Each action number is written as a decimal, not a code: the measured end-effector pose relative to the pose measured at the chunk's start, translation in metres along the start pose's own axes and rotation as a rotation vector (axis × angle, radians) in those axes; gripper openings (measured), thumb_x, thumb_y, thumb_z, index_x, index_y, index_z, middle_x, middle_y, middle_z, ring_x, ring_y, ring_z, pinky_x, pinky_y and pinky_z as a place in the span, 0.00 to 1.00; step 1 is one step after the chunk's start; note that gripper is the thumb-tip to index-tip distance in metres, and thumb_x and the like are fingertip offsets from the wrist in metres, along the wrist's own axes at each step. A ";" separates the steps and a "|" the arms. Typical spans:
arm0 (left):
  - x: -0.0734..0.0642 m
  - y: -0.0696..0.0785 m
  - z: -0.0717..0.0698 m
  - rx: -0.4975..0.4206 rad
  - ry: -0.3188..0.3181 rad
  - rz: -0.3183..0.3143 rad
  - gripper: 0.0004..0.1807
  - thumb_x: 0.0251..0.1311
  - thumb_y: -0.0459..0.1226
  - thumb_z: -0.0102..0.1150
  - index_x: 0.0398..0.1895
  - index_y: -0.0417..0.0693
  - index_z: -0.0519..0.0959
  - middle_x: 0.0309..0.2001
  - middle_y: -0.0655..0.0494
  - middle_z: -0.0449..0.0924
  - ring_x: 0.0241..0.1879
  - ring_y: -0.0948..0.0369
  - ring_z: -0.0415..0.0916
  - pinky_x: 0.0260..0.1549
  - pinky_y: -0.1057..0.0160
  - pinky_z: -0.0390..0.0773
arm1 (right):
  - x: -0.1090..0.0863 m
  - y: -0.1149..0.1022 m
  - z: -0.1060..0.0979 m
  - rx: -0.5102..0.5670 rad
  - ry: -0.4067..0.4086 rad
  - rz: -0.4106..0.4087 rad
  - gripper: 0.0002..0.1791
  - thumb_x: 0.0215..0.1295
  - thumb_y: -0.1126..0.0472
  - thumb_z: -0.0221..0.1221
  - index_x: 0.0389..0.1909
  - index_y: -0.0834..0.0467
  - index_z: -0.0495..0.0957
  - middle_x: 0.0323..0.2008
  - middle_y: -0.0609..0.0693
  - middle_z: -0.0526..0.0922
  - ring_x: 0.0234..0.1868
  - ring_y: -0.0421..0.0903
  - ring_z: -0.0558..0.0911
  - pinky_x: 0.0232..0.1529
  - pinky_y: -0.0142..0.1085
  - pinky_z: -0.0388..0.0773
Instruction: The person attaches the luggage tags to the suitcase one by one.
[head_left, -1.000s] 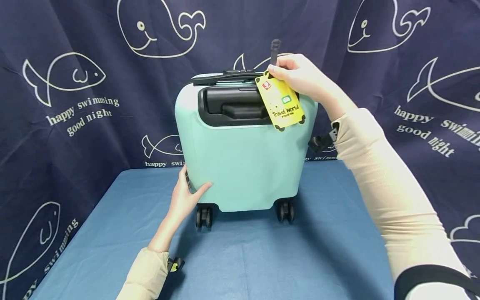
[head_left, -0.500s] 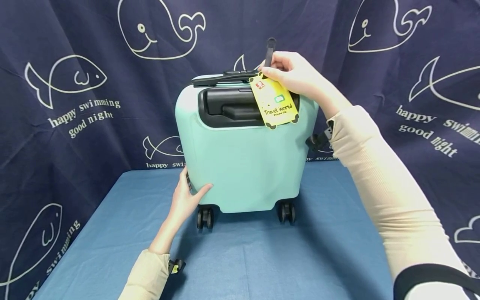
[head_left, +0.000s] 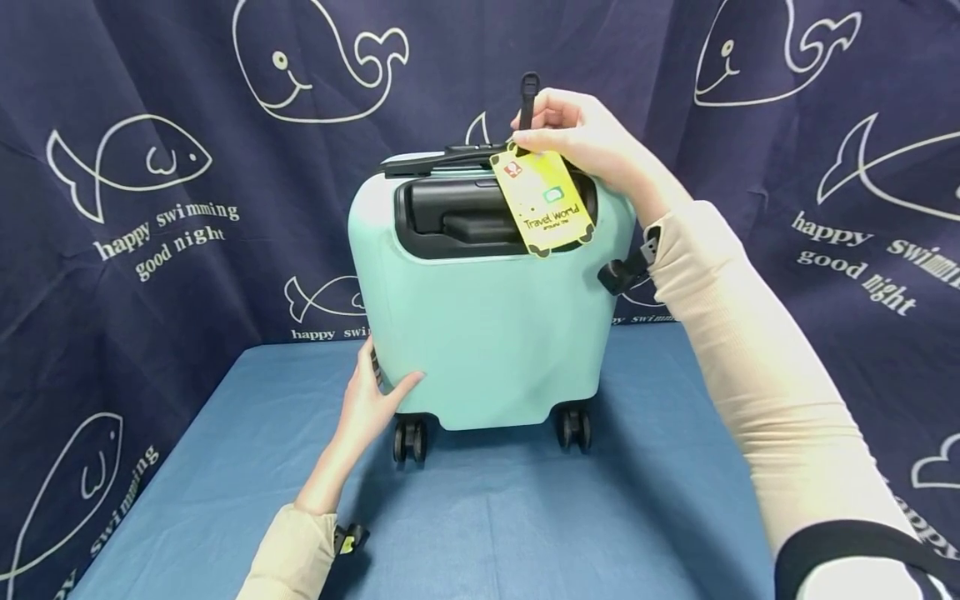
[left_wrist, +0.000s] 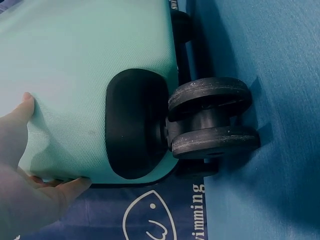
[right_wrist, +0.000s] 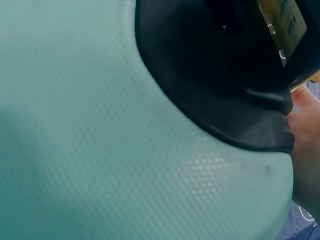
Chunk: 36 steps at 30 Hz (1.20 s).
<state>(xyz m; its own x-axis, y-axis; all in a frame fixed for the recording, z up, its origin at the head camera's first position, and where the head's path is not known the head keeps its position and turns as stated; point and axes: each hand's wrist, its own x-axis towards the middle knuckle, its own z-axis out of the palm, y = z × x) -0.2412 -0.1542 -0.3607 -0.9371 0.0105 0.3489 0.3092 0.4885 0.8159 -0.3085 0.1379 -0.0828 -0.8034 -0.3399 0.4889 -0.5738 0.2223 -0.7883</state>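
Observation:
A mint-green suitcase [head_left: 487, 333] stands upright in the head view, its black trolley-handle recess [head_left: 465, 212] facing me. My left hand [head_left: 365, 404] holds its lower left edge, thumb on the front and fingers round the side; the left wrist view shows that hand [left_wrist: 30, 175] near a black double wheel [left_wrist: 210, 95]. At the top right, my right hand [head_left: 585, 137] pinches a yellow luggage tag [head_left: 543, 204] by its black strap [head_left: 528, 104]. The strap's buckle end sticks up past the fingers, and the tag hangs over part of the recess.
A black carry handle [head_left: 442, 160] runs along the suitcase's top. Blue cloth [head_left: 480, 517] covers the table beneath. Close behind hangs a navy curtain [head_left: 450, 50] with white whale and fish drawings.
My right hand has moved left and slightly up with the luggage tag, nearer the carry handle. The left hand keeps its hold on the suitcase, which stays in place.

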 end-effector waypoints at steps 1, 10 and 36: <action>0.000 0.000 0.000 -0.001 -0.001 -0.001 0.54 0.53 0.57 0.62 0.74 0.56 0.39 0.71 0.46 0.52 0.67 0.49 0.57 0.62 0.48 0.64 | 0.000 0.001 0.000 0.020 0.004 0.003 0.06 0.59 0.66 0.61 0.26 0.57 0.73 0.27 0.45 0.81 0.29 0.39 0.76 0.29 0.26 0.70; -0.002 0.001 0.003 -0.013 0.013 0.000 0.53 0.52 0.57 0.63 0.74 0.57 0.42 0.68 0.46 0.56 0.66 0.49 0.59 0.62 0.47 0.64 | 0.002 0.004 0.004 0.002 0.082 -0.038 0.14 0.64 0.61 0.57 0.19 0.57 0.71 0.25 0.41 0.81 0.34 0.37 0.76 0.32 0.25 0.68; -0.003 -0.005 0.001 -0.037 0.027 0.025 0.51 0.52 0.56 0.63 0.73 0.59 0.44 0.67 0.48 0.57 0.65 0.51 0.60 0.62 0.48 0.65 | -0.003 0.005 0.011 -0.162 0.110 -0.032 0.15 0.64 0.58 0.58 0.18 0.55 0.70 0.16 0.40 0.73 0.18 0.36 0.68 0.20 0.27 0.62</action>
<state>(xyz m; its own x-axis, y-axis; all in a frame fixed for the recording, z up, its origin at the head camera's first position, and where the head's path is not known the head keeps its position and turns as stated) -0.2395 -0.1555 -0.3661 -0.9244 -0.0019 0.3815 0.3387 0.4558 0.8231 -0.3074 0.1305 -0.0924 -0.7918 -0.2497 0.5575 -0.6104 0.3600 -0.7056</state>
